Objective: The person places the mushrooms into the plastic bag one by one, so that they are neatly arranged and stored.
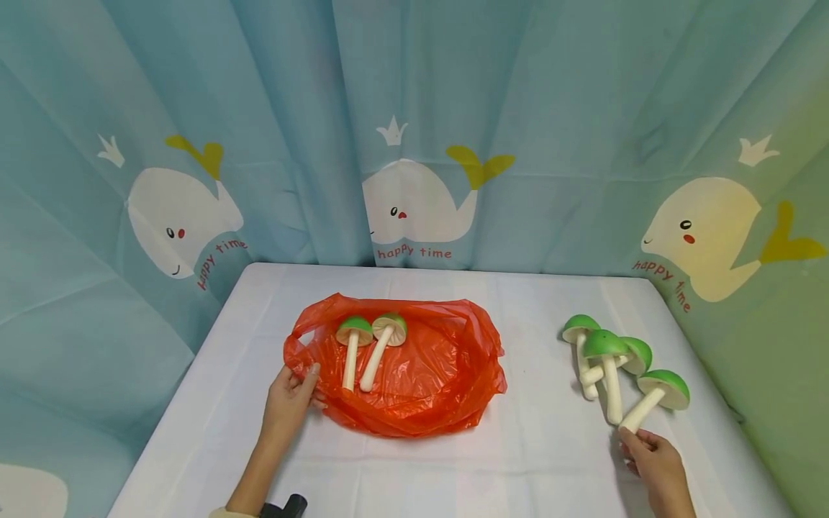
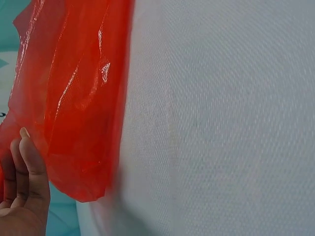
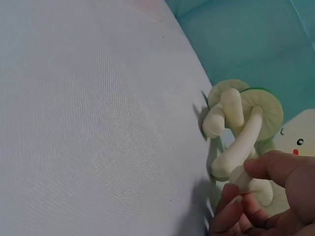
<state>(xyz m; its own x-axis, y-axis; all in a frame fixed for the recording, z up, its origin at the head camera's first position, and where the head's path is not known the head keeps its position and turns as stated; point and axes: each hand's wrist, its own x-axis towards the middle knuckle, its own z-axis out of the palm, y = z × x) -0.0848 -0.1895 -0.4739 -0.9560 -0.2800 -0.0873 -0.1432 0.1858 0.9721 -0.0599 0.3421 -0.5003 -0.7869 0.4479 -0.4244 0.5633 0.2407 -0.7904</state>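
A red plastic bag (image 1: 427,360) lies with its mouth spread open on the table. Inside its left half are two toy mushrooms, one upright-capped mushroom (image 1: 354,334) and a tilted mushroom (image 1: 388,331), both green-capped with pale stems. My left hand (image 1: 291,396) grips the bag's left rim between thumb and fingers. At the right, my right hand (image 1: 654,457) pinches the stem end of a green-capped mushroom (image 1: 663,388). Just left of it lies a cluster of several more, with a front mushroom (image 1: 605,345) on top. In the right wrist view, thumb and fingertips meet on the pale stem (image 3: 239,177).
A white cloth covers the table (image 1: 531,460). Blue curtains (image 1: 557,144) with printed whales stand behind and at the sides. A black object (image 1: 285,507) shows by the left forearm at the bottom edge.
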